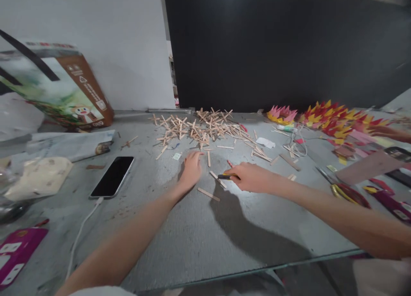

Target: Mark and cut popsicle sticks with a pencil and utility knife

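My right hand (248, 176) is closed round a black and yellow tool that looks like a utility knife (227, 176), its dark end pointing left. A small red piece (230, 163) shows by its fingers. Under the dark end lies a wooden craft stick (218, 180) on the table. My left hand (192, 170) rests on the table to the left, fingers bent together; whatever they pinch, if anything, is hidden. Close to its fingertips is an upright-lying craft stick (209, 158). Another craft stick (208, 194) lies nearer to me, between the two hands.
Behind my hands spreads a pile of crossed craft sticks (192, 129). On the left are a phone (113, 177) with a white cable and a printed bag (77, 90). Paper flame shapes (334, 118), scissors (345, 191) and another person's hand (390, 132) are on the right.
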The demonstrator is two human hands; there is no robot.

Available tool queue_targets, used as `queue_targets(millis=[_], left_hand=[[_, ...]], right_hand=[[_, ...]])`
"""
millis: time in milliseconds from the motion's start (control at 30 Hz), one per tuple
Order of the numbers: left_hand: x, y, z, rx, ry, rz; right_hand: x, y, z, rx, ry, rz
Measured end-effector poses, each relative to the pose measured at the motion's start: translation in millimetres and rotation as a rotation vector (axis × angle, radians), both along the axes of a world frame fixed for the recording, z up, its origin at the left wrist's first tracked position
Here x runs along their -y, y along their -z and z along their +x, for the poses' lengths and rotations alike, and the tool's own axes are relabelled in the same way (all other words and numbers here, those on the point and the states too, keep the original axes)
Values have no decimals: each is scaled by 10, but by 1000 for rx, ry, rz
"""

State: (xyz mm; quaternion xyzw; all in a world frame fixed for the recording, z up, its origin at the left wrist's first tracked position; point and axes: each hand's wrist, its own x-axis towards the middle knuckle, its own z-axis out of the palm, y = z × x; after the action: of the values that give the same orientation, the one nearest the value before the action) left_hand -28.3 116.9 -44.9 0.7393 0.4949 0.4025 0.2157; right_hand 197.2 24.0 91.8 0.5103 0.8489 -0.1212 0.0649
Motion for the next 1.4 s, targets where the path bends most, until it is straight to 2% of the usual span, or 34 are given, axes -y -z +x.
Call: queue_targets(millis=[100, 167, 267, 367, 467, 667, 800, 933, 1067, 1200, 1400], left_hand=[[-46, 15, -52, 77, -86, -19], [-18, 11, -47, 107, -81, -52], [126, -35, 28, 127, 14, -116], [334, -112, 132, 163, 207, -221], [507, -163, 216, 90, 265, -238], [578, -138, 301, 139, 318, -296], [556, -122, 323, 209, 309, -356], [564, -93, 314, 139, 322, -353], [577, -70, 303, 10, 339, -318], [572, -62, 304, 15, 354, -337], [553, -76, 290, 71, 353, -374]], right_hand=[[101, 138, 141, -229, 181, 113], [178, 276, 194, -393, 269, 126], [270, 531, 202, -618, 352, 70], [325, 769, 150, -766, 388, 35], [361, 904, 85, -869, 404, -16], [418, 911, 27, -765, 314, 153], [452, 921, 7, -725, 294, 169], [476, 939, 4, -726, 285, 185], [442, 815, 50, -690, 327, 152], [395, 709, 25, -691, 329, 118], [444, 886, -81, -683, 365, 137]])
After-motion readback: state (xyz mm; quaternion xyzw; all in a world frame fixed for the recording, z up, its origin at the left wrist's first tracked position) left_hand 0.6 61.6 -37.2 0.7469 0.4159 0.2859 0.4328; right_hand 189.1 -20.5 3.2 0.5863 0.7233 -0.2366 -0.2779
